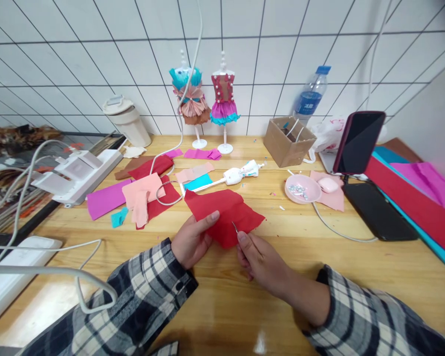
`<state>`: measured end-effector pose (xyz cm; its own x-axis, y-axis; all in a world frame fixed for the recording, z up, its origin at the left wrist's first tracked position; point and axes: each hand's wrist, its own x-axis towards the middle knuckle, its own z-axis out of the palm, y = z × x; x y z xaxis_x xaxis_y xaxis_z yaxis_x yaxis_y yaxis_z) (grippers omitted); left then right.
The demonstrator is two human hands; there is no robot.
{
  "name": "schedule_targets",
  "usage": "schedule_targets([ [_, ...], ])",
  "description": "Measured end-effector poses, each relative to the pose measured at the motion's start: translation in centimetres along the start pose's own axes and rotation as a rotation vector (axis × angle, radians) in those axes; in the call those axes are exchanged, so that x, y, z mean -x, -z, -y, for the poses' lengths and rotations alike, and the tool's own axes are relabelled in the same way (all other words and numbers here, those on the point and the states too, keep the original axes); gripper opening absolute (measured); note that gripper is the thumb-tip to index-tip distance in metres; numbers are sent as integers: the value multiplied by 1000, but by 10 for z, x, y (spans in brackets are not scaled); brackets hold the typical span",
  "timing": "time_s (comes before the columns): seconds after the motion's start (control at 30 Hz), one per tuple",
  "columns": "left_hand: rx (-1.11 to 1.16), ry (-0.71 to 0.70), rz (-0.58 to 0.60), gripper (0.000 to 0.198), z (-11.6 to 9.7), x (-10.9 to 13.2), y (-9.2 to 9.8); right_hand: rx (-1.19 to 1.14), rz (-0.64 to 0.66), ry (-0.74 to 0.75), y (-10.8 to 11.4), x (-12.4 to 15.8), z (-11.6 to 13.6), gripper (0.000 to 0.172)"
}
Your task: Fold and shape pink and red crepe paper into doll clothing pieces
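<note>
A sheet of red crepe paper (226, 212) is held up in front of me over the table. My left hand (193, 240) grips its left side, thumb on top and fingers underneath. In my right hand (259, 259) is a thin metal-tipped tool (235, 227), its point lying against the paper's lower right part. The rest of that tool is hidden by my fingers. Just behind the paper, a small white dress form (241, 174) lies on its side on the table.
Crepe paper pieces (143, 190) lie at left. Two dressed mini mannequins (191, 94) (223, 94) stand by the wall. At right are a cardboard box (287, 143), a pink bowl of beads (303, 189), a phone on a stand (359, 143) and another phone (380, 211). Cables (92, 284) cross the left side.
</note>
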<state>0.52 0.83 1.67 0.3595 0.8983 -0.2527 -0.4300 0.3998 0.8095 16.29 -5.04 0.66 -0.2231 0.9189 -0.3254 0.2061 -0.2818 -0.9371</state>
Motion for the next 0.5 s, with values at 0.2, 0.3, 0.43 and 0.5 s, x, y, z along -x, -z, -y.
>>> schedule_targets([
  [0.2,-208,-87,45,37,4,-1,11,63,6,36,1,-1,-2,61],
  [0.3,-229,-100,38,37,3,-2,11,66,9,42,2,-1,-1,62],
  [0.43,-228,-95,47,35,0,-2,10,1,41,20,3,1,1,62],
  [0.5,-222,-103,39,36,0,-2,10,-40,59,4,3,1,0,61],
])
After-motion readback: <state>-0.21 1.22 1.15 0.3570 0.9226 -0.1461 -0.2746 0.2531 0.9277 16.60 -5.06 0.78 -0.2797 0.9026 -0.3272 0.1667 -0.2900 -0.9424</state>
